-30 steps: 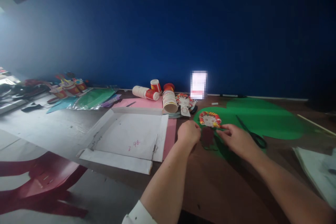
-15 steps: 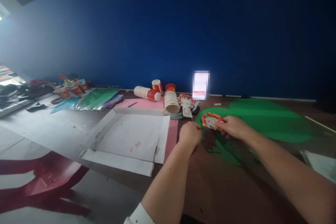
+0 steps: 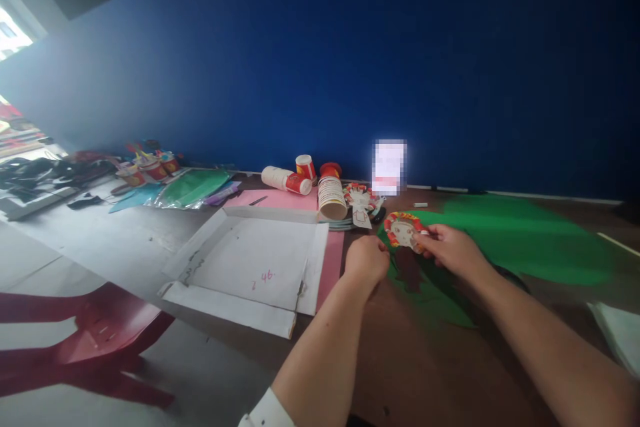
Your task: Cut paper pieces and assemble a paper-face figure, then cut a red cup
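The right hand (image 3: pixel 453 250) pinches the right edge of a paper doll (image 3: pixel 401 230), a cut-out with a round face ringed in red and yellow. The doll's head stands between the two hands, a little nearer the right one, tilted up off the counter (image 3: pixel 415 373). Its dark lower part (image 3: pixel 407 270) hangs down toward the counter just in front of the left hand (image 3: pixel 367 259). The left hand is curled into a loose fist beside the doll's lower left edge; whether its fingers actually grip the paper cannot be told from here. The hands are close together but not touching.

Under and behind the doll lies a large green sheet (image 3: pixel 505 237). To the left of the left hand lies a flattened white cardboard box (image 3: pixel 253 263) on a pink sheet (image 3: pixel 333 267). Behind the doll, near the blue wall (image 3: pixel 350 47), a paper cup (image 3: pixel 333 197) lies on its side next to another paper figure (image 3: pixel 361 203).
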A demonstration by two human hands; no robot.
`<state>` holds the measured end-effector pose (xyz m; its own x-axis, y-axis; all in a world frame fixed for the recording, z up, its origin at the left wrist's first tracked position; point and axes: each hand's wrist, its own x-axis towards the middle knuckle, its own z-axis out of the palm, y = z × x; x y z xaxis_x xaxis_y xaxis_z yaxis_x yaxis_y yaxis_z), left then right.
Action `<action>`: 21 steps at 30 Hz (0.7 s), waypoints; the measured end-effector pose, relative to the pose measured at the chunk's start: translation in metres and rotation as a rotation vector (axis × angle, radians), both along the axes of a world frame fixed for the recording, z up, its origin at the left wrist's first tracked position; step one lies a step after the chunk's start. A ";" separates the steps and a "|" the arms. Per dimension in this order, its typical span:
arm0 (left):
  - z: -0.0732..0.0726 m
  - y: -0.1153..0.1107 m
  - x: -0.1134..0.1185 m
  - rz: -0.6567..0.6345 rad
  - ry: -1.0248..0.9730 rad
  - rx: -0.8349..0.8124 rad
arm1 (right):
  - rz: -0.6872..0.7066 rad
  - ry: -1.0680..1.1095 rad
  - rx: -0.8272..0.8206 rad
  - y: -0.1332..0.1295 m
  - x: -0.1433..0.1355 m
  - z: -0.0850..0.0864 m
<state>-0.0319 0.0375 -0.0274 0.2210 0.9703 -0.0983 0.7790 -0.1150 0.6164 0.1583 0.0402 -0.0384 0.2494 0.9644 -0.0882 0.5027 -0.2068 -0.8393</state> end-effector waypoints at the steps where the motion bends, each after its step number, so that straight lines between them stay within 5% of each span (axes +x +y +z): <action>1: 0.000 0.000 -0.001 0.005 -0.001 0.004 | -0.006 0.025 0.012 0.000 0.000 0.001; 10: 0.005 -0.003 -0.001 -0.048 0.061 -0.036 | -0.061 0.207 0.050 0.004 0.011 -0.006; 21: 0.005 -0.007 0.007 -0.040 0.138 -0.024 | 0.000 0.107 0.046 -0.002 0.009 0.002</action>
<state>-0.0248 0.0306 -0.0225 0.2422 0.9579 -0.1539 0.8518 -0.1340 0.5064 0.1674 0.0377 -0.0367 0.2405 0.9681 -0.0702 0.4102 -0.1669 -0.8966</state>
